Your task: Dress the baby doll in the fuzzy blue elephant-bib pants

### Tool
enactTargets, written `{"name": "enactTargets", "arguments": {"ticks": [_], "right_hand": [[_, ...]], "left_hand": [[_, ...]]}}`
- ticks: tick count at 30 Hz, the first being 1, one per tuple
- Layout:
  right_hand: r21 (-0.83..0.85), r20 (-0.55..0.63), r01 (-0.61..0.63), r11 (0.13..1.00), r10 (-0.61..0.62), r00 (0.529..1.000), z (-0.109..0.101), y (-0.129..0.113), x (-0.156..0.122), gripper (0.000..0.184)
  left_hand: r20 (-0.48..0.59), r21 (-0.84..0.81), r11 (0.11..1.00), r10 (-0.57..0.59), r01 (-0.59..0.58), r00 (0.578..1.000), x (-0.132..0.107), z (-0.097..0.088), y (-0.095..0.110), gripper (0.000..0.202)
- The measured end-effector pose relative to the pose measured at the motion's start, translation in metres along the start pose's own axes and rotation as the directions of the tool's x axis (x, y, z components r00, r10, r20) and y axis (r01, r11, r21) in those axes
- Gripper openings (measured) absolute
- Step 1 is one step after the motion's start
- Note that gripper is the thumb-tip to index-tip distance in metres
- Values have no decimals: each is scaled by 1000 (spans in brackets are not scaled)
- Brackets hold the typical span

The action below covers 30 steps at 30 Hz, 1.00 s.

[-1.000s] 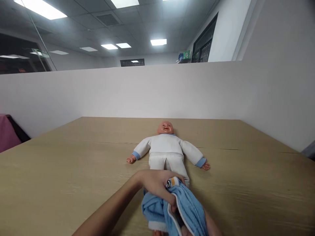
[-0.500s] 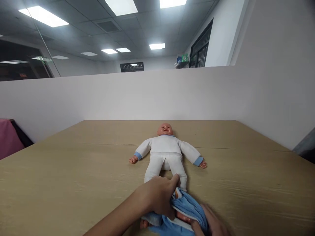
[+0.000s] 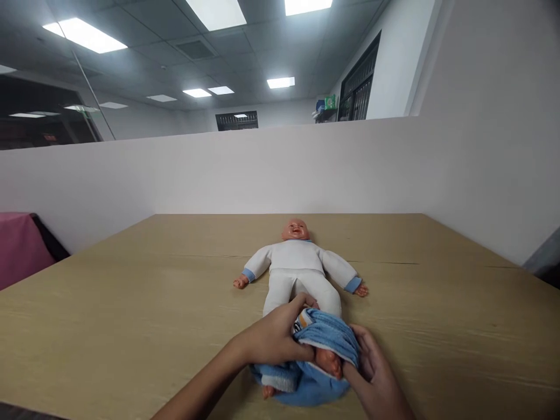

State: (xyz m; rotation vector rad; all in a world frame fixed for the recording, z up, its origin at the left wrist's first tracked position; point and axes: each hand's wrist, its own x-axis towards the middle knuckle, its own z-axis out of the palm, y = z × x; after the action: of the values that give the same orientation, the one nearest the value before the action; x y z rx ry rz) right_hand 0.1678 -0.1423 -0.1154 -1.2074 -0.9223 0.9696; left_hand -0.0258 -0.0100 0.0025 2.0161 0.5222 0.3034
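Observation:
A baby doll (image 3: 298, 256) in a white suit with blue cuffs lies on its back, arms spread, head away from me. Blue trousers (image 3: 329, 332) with white-edged legs are gathered around its lower legs. From the trouser leg on the right pokes the doll's foot (image 3: 329, 361); the other foot (image 3: 268, 391) shows at the white cuff on the left. My left hand (image 3: 280, 335) is closed on the trouser leg by the doll's shin. My right hand (image 3: 371, 367) grips the same leg's edge from the right, thumb beside the foot.
The doll lies on a wide wooden table (image 3: 131, 303). A low white partition (image 3: 280, 169) stands behind the table. At the far left is a pink chair-like thing (image 3: 21, 251). A wall (image 3: 494, 146) rises on the right.
The trouser leg has slid up over the doll's foot, which now sticks out more. Both hands have moved slightly up towards the doll's body with the cloth.

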Motion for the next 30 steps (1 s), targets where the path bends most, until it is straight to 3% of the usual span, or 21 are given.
{"name": "enactTargets", "arguments": {"ticks": [5, 7, 9, 11, 14, 16, 18, 20, 23, 25, 27, 30], "right_hand": [[-105, 76, 103, 989, -96, 993, -6, -30, 24, 31], [-117, 150, 83, 990, -65, 987, -15, -39, 32, 35], [-138, 249, -10, 990, 45, 967, -28, -46, 38, 50], [-208, 343, -95, 973, 164, 925, -41, -52, 43, 68], [-351, 479, -68, 934, 241, 844, -55, -60, 48, 74], [-406, 476, -37, 913, 245, 845, -57, -63, 54, 77], [-420, 397, -31, 907, 214, 892, -54, -65, 64, 81], [-408, 404, 21, 913, 160, 901, -50, -70, 79, 69], [-382, 553, 137, 914, 107, 826, -44, -73, 102, 39], [-380, 568, 150, 913, 102, 817, -41, -67, 113, 35], [-304, 527, 44, 952, 130, 840, -38, -53, 115, 35], [11, 453, -222, 975, 193, 870, -26, -28, 107, 37]], "left_hand": [[-71, -39, 993, 111, -114, 991, 0, -3, -2, 24], [-68, -5, 992, 128, -129, 989, -2, -7, -2, 17], [-83, 83, 990, 117, -110, 990, -8, -11, -3, 22], [-116, 214, 974, 97, -70, 989, -17, -16, -7, 39], [-155, 346, 938, 64, -7, 986, -31, -25, -17, 53], [-164, 310, 950, 9, 43, 986, -37, -31, -26, 50], [-148, 223, 972, -41, 74, 988, -39, -36, -33, 42], [-136, 189, 978, -61, 86, 989, -39, -40, -39, 37], [-172, 282, 947, -107, 153, 979, -40, -43, -50, 35], [-176, 326, 921, -164, 215, 971, -43, -44, -58, 39], [-138, 248, 942, -197, 227, 971, -46, -42, -68, 44], [-76, -102, 988, -126, 118, 989, -44, -32, -83, 40]]}}
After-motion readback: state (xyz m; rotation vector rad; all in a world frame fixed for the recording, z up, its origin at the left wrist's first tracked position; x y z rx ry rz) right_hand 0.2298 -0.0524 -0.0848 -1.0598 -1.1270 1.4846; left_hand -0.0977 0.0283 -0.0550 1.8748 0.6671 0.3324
